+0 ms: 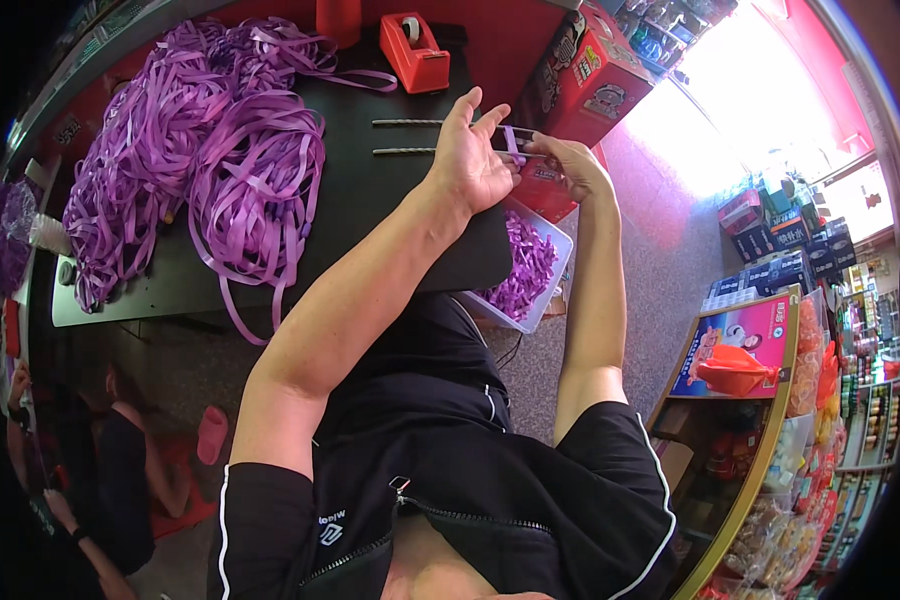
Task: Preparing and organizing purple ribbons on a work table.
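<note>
Two thin, twisted metal rods [403, 151] run side by side past the right edge of the black table. A short band of purple ribbon [511, 143] crosses both rods near their right ends. My left hand [467, 160] is beside the rods, palm showing and fingers spread. On the other side of the band, my right hand [573, 168] has its fingers bent together in a pinch at the ribbon; its fingertips are partly hidden. Below both hands, a clear plastic bin [558, 262] holds many small purple ribbon pieces [526, 270].
A large heap of purple ribbon [185, 130] covers the left of the black table [370, 220], one loop hanging over its front edge. A red tape dispenser [415, 55] stands at the back. Red cartons [600, 85] are beyond my hands. Another person [120, 480] sits lower left.
</note>
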The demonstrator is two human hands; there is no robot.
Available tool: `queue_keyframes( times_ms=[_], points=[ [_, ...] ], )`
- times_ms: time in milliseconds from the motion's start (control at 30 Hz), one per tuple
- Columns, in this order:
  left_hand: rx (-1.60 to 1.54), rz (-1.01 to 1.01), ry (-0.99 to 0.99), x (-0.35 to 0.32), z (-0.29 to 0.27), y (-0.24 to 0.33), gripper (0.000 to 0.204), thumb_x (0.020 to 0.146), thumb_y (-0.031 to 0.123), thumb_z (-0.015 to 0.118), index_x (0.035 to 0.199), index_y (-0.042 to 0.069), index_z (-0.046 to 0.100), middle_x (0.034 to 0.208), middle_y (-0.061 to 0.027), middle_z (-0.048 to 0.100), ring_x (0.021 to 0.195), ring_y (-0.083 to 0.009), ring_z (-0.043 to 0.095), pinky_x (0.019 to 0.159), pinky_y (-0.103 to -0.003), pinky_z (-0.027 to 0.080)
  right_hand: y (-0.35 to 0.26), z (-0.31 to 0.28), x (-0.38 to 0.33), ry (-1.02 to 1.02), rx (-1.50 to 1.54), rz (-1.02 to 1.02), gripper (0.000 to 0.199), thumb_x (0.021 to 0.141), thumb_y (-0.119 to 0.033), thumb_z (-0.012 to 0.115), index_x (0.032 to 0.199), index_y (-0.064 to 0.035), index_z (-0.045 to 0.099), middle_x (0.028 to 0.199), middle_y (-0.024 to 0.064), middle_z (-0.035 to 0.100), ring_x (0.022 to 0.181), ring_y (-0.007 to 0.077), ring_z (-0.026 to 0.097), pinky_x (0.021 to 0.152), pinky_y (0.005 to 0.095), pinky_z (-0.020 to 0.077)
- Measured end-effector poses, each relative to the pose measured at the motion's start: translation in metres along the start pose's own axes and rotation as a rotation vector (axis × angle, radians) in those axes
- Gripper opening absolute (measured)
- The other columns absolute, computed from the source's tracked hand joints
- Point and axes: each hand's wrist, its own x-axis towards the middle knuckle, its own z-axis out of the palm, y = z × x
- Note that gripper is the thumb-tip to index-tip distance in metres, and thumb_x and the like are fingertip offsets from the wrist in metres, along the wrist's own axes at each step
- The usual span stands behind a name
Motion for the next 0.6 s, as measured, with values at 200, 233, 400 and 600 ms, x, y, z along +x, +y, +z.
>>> queue_keyframes(
  times_ms=[200, 233, 400, 600],
  points=[
    [0.02, 0.007, 0.068, 0.0, 0.002, 0.0, 0.084, 0.085, 0.063, 0.044, 0.149, 0.017, 0.016, 0.145, -0.037, -0.014, 0.14, -0.0416, -0.014, 0.111, -0.048, -0.012, 0.002, -0.001, 0.004, 0.048, 0.201, 0.13, 0.035, 0.085, -0.041, 0.06, 0.09, -0.0087, 0.072, 0.071, -0.0068, 0.055, 0.064, 0.0046, 0.043, 0.056, 0.0214, 0.0319],
    [0.02, 0.003, 0.068, 0.0, 0.002, 0.0, 0.084, 0.085, 0.063, 0.044, 0.149, 0.017, 0.016, 0.145, -0.037, -0.014, 0.14, -0.0416, -0.014, 0.111, -0.048, -0.012, 0.011, -0.003, 0.006, 0.052, 0.203, 0.131, 0.035, 0.085, -0.041, 0.06, 0.09, -0.0087, 0.072, 0.071, -0.0068, 0.055, 0.064, 0.0046, 0.043, 0.056, 0.0214, 0.0319],
    [-0.023, -0.003, 0.032, 0.001, 0.004, -0.001, 0.084, 0.084, 0.062, 0.047, 0.148, 0.016, 0.02, 0.145, -0.0367, -0.016, 0.14, -0.0421, -0.015, 0.112, -0.048, -0.01, 0.04, 0.014, -0.016, -0.14, 0.57, -0.087, 0.036, 0.092, -0.034, 0.05, 0.106, -0.0056, 0.066, 0.081, -0.0062, 0.059, 0.066, 0.0052, 0.046, 0.06, 0.0221, 0.0354],
    [-0.058, -0.006, 0.078, -0.002, 0.007, 0.0, 0.081, 0.085, 0.061, 0.048, 0.146, 0.015, 0.024, 0.144, -0.037, -0.019, 0.139, -0.0434, -0.015, 0.112, -0.05, -0.007, 0.073, 0.067, -0.025, 0.043, 0.958, -0.223, 0.055, 0.097, -0.041, 0.034, 0.113, 0.003, 0.061, 0.095, 0.0055, 0.065, 0.079, 0.0134, 0.05, 0.074, 0.0264, 0.0378]
  ],
)
